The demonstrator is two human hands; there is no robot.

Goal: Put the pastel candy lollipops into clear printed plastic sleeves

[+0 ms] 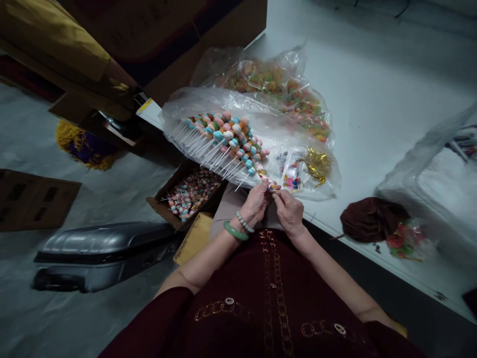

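My left hand [256, 203], with a bead bracelet and a green bangle at its wrist, is closed in a pinch. Close beside it, my right hand [288, 209] pinches too. Between the fingertips of both is a small multicoloured piece [275, 187], mostly covered, so its kind is unclear. Just beyond lies a pile of ball-shaped candy skewers [231, 136] on white sticks, resting on a clear plastic bag [257, 102]. To the right on that plastic are small printed cards [291, 174] and a bundle of gold twist ties [317, 164].
Behind lies a bag of orange and green pieces [276, 79]. Below the table's left edge stands a carton of more skewers [192, 194], near a grey suitcase [100, 253]. At right are a dark brown cloth [372, 219] and a plastic-lined tub [443, 174]. Another person's yellow sleeve [63, 40] shows upper left.
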